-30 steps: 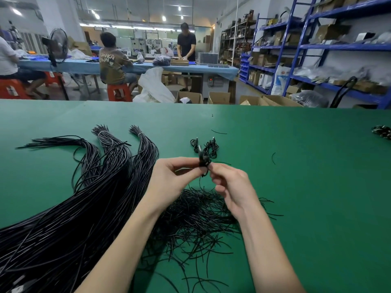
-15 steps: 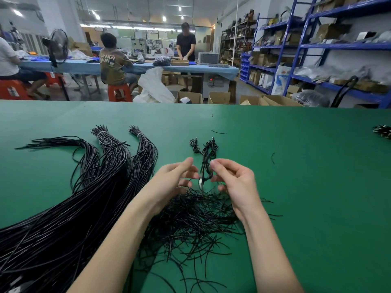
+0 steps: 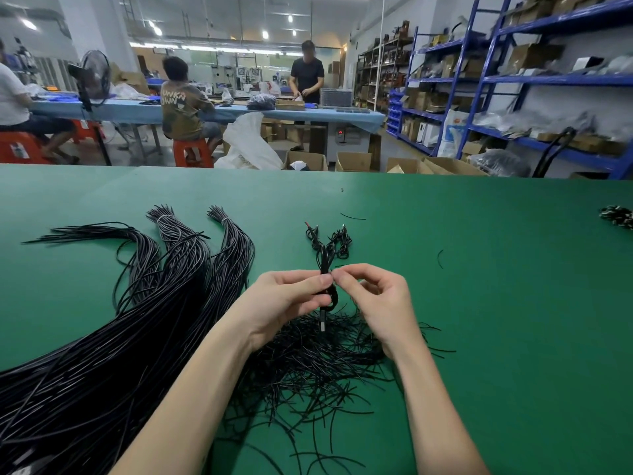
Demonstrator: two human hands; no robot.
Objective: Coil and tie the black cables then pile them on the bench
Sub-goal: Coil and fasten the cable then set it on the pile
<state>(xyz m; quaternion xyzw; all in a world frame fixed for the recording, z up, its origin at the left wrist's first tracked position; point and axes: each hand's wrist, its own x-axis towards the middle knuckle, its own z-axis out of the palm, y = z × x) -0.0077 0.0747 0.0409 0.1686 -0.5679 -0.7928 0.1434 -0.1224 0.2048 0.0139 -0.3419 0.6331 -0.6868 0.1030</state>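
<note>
Head view | left hand pinches the coiled cable upright above the bench | right hand, half a second ago spread, now pinches its top | tying likely under way.

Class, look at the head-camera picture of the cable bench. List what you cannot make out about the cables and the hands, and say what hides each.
- Head view: whether a tie is on the coiled cable; left hand and right hand fingers cover its middle.
- Loose tie pile: partly under both forearms.
- Long cable bundles: near ends cut off by the left and bottom edges.
- Dark item at the right edge: cut off, too small to identify.
</note>
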